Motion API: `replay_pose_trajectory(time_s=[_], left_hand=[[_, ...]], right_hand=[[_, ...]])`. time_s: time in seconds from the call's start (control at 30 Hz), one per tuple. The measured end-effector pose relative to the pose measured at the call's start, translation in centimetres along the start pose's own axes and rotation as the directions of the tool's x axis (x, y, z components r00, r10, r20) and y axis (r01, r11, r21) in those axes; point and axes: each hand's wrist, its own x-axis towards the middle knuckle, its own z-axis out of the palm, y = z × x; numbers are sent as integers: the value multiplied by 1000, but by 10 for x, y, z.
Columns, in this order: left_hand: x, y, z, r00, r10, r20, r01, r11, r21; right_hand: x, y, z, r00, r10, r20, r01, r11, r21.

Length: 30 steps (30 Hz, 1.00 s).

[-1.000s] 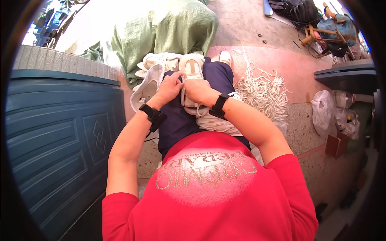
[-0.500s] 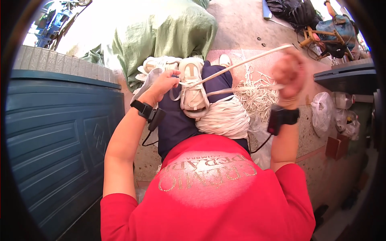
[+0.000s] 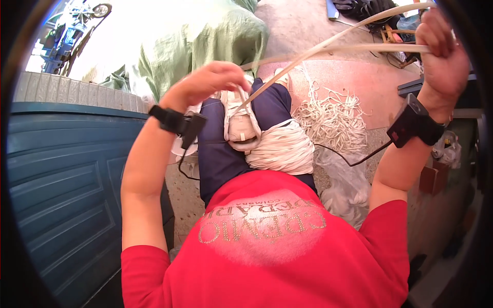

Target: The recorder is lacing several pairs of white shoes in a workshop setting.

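Note:
A beige and white shoe (image 3: 243, 128) rests on my lap between my thighs, its upper part partly hidden by my left hand. My left hand (image 3: 213, 84) is bent over the shoe, fingers curled together, with a short length of lace at the fingertips. Far out to the right, my right hand (image 3: 439, 46) is closed around a long pale shoelace (image 3: 308, 54). Two strands of that lace stretch between it and the shoe area. On my right thigh lies a thick bundle of the same laces (image 3: 281, 149).
A loose pile of laces (image 3: 334, 120) lies on the floor right of my legs, near clear plastic bags (image 3: 344, 185). A green cloth-covered heap (image 3: 205, 38) stands ahead. A blue panelled door (image 3: 67, 190) is at left, a brown box (image 3: 432, 177) at right.
My right hand has swung farther right and forward, drawing the lace out longer. My left hand has risen and moved slightly right, over the shoe.

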Motion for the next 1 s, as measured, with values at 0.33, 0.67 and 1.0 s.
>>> replay_pose_trajectory(time_s=[0.33, 0.67, 1.0], left_hand=[[-254, -29, -204, 430, -135, -893, -615, 681, -399], [-37, -128, -14, 791, -295, -536, 377, 925, 47], [-1, -115, 25, 914, 33, -405, 319, 559, 765]], right_hand=[[-164, 4, -231, 470, -45, -881, 424, 887, 181], [-90, 227, -134, 585, 252, -771, -616, 756, -221], [-104, 285, -97, 559, 492, -667, -816, 466, -341]])
